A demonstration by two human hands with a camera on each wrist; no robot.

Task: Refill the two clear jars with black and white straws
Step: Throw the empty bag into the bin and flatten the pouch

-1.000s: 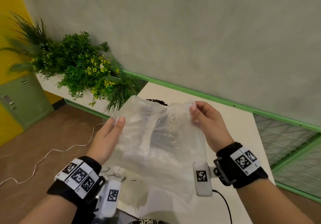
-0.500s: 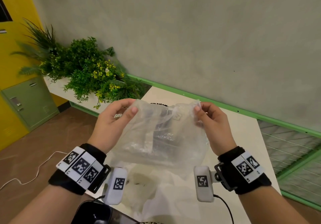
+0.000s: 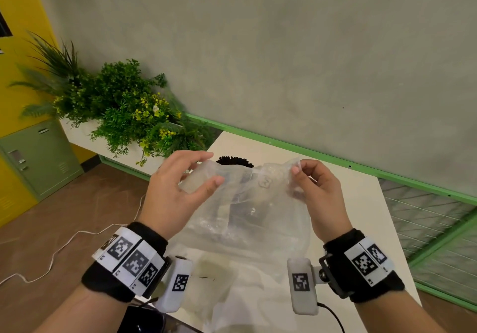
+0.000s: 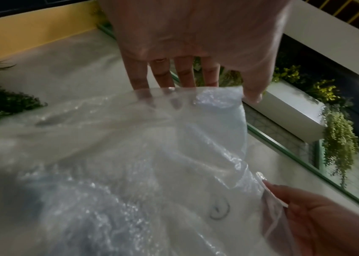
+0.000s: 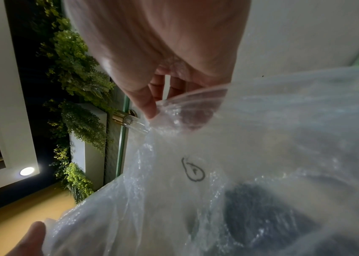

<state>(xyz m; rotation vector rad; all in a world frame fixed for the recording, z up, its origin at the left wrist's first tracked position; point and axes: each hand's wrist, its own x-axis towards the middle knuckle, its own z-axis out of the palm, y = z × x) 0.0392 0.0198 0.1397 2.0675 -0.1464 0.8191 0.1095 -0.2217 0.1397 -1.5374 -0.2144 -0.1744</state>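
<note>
1. Bag [image 3: 240, 211] of clear plastic hangs above the table [image 3: 361, 203], dark contents showing through it.
2. My left hand [image 3: 175, 190] pinches its top left edge between thumb and fingers.
3. My right hand [image 3: 317, 193] pinches the top right corner.
4. Black straws [image 3: 235, 160] stand just behind the bag.

Black straws [image 3: 234, 160] mostly hidden behind the clear bag [image 3: 247, 216], its contents blurred.
</note>
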